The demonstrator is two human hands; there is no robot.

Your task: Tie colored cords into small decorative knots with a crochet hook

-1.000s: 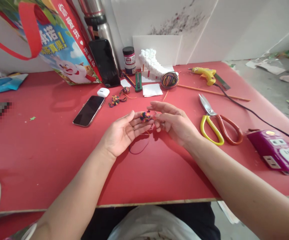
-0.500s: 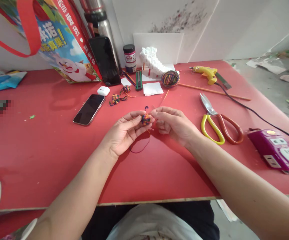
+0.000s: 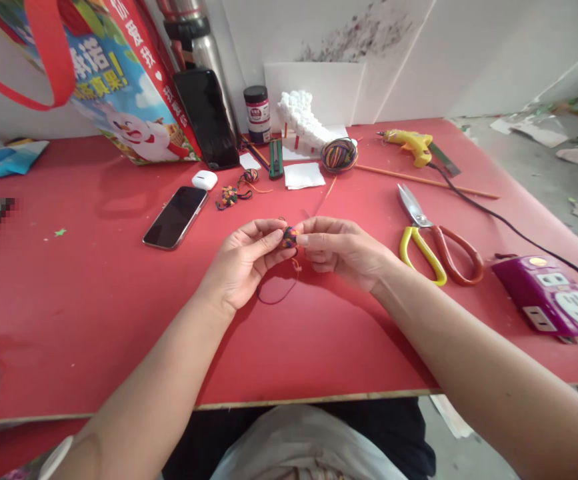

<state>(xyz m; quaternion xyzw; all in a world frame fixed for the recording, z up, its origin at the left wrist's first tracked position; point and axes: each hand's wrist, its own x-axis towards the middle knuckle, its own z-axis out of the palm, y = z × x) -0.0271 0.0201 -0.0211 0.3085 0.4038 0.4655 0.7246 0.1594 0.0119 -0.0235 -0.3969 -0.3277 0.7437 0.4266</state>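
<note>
A small multicoloured thread ball (image 3: 289, 236) sits between both hands above the red table (image 3: 93, 300). My left hand (image 3: 246, 260) pinches it from the left with thumb and fingers. From the right, my right hand (image 3: 341, 250) pinches the same ball. A loose loop of dark and orange thread (image 3: 279, 290) hangs from the ball onto the table below the hands.
Yellow-and-orange scissors (image 3: 436, 247) lie right of my hands, a purple power strip (image 3: 551, 297) further right. A phone (image 3: 176, 217), earbud case (image 3: 204, 179), thread scraps (image 3: 229, 197), thread spool (image 3: 339, 155), glue gun (image 3: 411, 143), white foam piece (image 3: 301, 123), jar (image 3: 257, 113) and printed bag (image 3: 113, 87) stand behind.
My left hand went from open with the ball resting on its fingers to pinching it. My right hand closed in and now grips the ball too.
</note>
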